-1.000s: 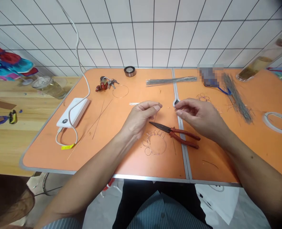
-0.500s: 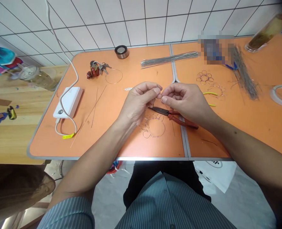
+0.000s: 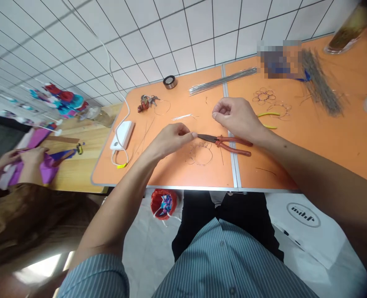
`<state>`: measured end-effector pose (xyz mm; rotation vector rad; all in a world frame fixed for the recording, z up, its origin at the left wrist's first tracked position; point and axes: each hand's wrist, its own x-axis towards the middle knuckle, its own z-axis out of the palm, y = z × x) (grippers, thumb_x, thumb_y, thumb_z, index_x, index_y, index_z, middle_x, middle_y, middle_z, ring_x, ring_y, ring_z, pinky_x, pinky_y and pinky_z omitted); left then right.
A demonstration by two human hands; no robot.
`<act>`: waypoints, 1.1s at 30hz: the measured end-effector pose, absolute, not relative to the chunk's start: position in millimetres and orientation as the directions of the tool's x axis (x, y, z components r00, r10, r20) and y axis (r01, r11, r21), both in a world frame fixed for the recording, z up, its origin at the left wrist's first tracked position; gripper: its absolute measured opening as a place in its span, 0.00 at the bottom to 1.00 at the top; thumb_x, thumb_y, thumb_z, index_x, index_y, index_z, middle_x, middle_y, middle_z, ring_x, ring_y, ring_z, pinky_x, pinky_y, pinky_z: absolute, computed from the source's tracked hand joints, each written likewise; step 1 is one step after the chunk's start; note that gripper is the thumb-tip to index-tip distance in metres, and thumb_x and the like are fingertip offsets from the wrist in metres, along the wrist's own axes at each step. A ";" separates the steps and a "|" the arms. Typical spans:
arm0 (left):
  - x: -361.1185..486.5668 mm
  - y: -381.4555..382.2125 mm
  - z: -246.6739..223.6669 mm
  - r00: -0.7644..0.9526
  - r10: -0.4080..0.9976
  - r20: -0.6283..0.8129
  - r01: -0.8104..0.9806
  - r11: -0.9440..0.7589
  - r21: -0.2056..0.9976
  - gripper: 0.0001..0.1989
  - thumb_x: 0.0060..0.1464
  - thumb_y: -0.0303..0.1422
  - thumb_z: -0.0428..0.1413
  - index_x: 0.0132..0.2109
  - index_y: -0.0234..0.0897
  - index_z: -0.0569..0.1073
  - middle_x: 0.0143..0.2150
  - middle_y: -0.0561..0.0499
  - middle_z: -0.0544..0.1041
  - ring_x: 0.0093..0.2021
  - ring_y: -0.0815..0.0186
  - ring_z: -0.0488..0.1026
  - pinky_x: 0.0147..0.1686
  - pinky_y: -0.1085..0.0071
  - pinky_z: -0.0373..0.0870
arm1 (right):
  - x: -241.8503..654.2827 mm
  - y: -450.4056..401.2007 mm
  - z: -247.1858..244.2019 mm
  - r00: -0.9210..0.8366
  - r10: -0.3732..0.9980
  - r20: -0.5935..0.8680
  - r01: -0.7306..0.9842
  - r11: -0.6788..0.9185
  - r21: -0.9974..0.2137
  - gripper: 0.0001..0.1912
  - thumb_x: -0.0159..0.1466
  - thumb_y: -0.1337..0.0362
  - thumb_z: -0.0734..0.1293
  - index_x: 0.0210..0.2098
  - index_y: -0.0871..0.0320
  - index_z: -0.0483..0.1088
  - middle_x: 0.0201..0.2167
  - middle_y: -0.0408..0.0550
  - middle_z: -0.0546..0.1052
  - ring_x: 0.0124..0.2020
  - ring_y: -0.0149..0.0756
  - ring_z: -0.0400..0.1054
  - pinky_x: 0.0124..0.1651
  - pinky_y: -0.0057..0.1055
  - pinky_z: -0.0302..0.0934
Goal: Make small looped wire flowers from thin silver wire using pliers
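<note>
My left hand (image 3: 172, 140) is above the table with its fingers curled and the thumb reaching toward the jaw tip of the red-handled pliers (image 3: 235, 141). Whether it touches them, or pinches a thin wire, I cannot make out. Higher up and to the right, my right hand (image 3: 237, 118) is closed, thumb near the curled fingers; anything in it is too small to see. The pliers lie across the table's seam. Just below their jaws rests a wire ring with small loops (image 3: 201, 154). Some short wire pieces (image 3: 183, 117) lie beyond my left hand.
A wire bundle (image 3: 222, 80), a tape roll (image 3: 170, 82), keys (image 3: 148, 102) and a white power bank (image 3: 121, 135) lie on the orange table. Looped wire flowers (image 3: 264, 96) and yellow-handled pliers (image 3: 269, 114) are at right. Another person's hands (image 3: 31, 159) hold purple material at left.
My hands were together at the fingertips and are now apart, the left lower and to the left, the right slightly up. The view has swung left, showing another person's hands and a red bin.
</note>
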<state>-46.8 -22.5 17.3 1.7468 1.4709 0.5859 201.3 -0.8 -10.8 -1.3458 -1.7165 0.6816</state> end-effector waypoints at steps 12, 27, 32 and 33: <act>-48.6 -41.2 -11.0 0.117 0.908 -0.402 0.517 0.290 0.806 0.23 0.38 0.28 0.79 0.39 0.37 0.77 0.28 0.49 0.81 0.22 0.68 0.72 0.24 0.72 0.63 | 205.9 14.2 -21.2 -0.115 0.951 0.286 0.504 0.304 -0.808 0.04 0.60 0.70 0.71 0.34 0.58 0.79 0.35 0.48 0.83 0.37 0.38 0.72 0.40 0.35 0.59; -37.5 -43.7 -1.4 -0.004 1.000 0.025 0.285 -0.023 0.958 0.25 0.47 0.30 0.70 0.51 0.37 0.72 0.29 0.59 0.74 0.24 0.72 0.70 0.28 0.71 0.66 | 203.2 -28.5 8.6 -0.475 0.880 -0.002 0.002 -0.001 -1.000 0.11 0.56 0.63 0.81 0.27 0.56 0.76 0.25 0.45 0.76 0.26 0.33 0.68 0.28 0.30 0.64; -20.5 -36.7 -11.1 0.003 0.998 0.056 0.183 -0.056 0.982 0.29 0.49 0.34 0.73 0.55 0.39 0.71 0.31 0.59 0.74 0.26 0.70 0.70 0.29 0.71 0.67 | 208.4 -15.7 4.1 -0.414 0.904 0.104 -0.013 0.109 -0.994 0.12 0.57 0.62 0.81 0.28 0.55 0.76 0.28 0.45 0.78 0.30 0.34 0.71 0.34 0.32 0.68; -19.8 -33.5 -13.0 -0.019 0.999 0.051 0.141 -0.047 0.989 0.30 0.50 0.36 0.74 0.57 0.39 0.72 0.33 0.57 0.75 0.28 0.70 0.71 0.30 0.71 0.68 | 211.2 -11.9 3.3 -0.412 0.902 0.128 -0.028 0.128 -0.991 0.12 0.57 0.61 0.81 0.28 0.56 0.76 0.28 0.45 0.78 0.32 0.34 0.72 0.37 0.32 0.69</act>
